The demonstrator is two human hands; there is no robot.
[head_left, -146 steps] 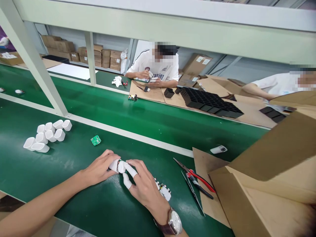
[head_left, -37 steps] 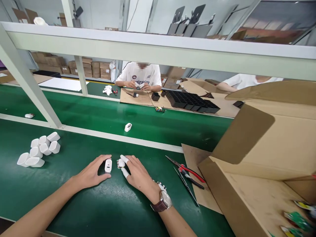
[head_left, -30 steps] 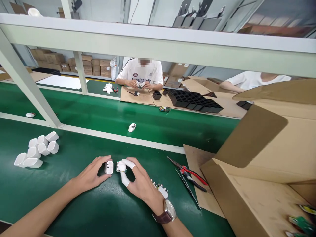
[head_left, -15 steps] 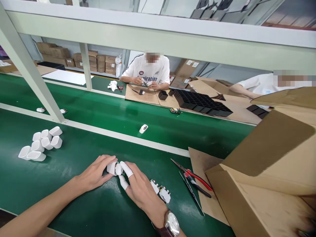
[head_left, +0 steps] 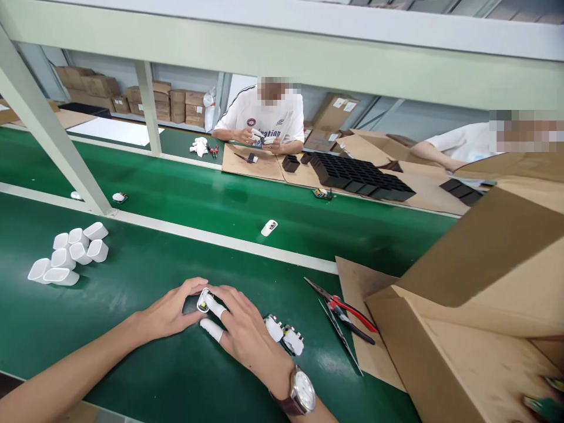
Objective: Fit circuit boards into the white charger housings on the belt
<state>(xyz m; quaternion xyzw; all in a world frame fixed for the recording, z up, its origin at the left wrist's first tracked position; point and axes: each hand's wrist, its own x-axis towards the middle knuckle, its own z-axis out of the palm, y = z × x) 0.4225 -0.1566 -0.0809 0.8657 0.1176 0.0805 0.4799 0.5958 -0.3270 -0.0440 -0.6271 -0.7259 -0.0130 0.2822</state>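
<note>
My left hand point(head_left: 170, 310) and my right hand point(head_left: 242, 333) meet on the green bench mat point(head_left: 132, 352), both closed round a small white charger shell point(head_left: 204, 299). White finger cots cover the right thumb and forefinger, and a watch sits on that wrist. The shell's open end faces up between the fingertips; what is inside it is mostly hidden. Just right of my right hand lie two small white plug parts point(head_left: 284, 335).
Several empty white shells point(head_left: 70, 255) are piled at the left. Red-handled pliers point(head_left: 346, 314) lie on cardboard beside a big open carton point(head_left: 462, 329). A white charger point(head_left: 268, 227) rides the green conveyor. Two people work across it, near black trays point(head_left: 361, 179).
The two hands, apart a second ago with the shell in the left and a small board in the right, have come together on the shell. The charger on the conveyor has drifted right.
</note>
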